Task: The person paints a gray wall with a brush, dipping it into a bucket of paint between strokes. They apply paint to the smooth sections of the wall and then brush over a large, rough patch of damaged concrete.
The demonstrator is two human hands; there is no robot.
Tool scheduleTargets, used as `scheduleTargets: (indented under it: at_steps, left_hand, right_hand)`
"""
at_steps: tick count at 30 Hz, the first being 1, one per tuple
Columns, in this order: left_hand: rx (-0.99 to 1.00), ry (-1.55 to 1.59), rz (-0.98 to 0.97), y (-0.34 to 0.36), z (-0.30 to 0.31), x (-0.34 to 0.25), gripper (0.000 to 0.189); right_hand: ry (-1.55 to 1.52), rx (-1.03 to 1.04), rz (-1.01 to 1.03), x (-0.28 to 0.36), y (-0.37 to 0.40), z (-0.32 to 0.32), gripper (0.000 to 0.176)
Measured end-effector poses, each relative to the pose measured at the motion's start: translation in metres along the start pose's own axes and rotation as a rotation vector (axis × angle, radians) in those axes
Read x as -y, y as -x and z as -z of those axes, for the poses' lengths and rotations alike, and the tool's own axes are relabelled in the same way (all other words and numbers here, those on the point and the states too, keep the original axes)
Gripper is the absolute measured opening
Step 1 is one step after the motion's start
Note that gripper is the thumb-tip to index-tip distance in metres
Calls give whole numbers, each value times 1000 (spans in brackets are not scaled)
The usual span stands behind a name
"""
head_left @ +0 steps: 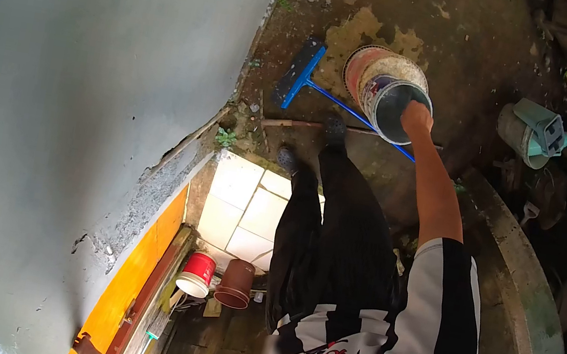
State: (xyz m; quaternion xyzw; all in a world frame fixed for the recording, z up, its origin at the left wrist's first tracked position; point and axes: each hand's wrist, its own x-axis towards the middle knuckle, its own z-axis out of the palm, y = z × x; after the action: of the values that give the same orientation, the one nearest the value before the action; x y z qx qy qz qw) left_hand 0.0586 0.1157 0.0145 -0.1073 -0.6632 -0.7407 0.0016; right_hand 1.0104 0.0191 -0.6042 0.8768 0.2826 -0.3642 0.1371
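My right hand [417, 117] is closed on the rim or handle of a small bucket [390, 110], which is tilted with its dark inside showing. Behind that bucket stands a larger tub [361, 70] with a reddish side. A blue squeegee [305, 79] lies on the wet ground to the left, its pole passing under the bucket. At the lower left edge, my left hand [83, 346] is against the orange door frame; its fingers are too small and dark to make out.
A red-and-white bucket [197, 274] and a brown bucket [235, 284] stand below the pale tiles [241, 207]. On the right are a bucket with teal items [537, 133] and a curved concrete edge [511, 252]. A grey wall [71, 104] fills the left.
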Motion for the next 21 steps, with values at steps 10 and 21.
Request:
scheduleTargets:
  at_steps: [10,21]
  left_hand:
    - [26,25,-6,-6,-1,12,91]
    - [72,0,-25,-17,4,16,91]
  right_hand:
    - [-178,-65,95,17,-26,-34,29]
    - [64,15,65,22,-13,-31,28]
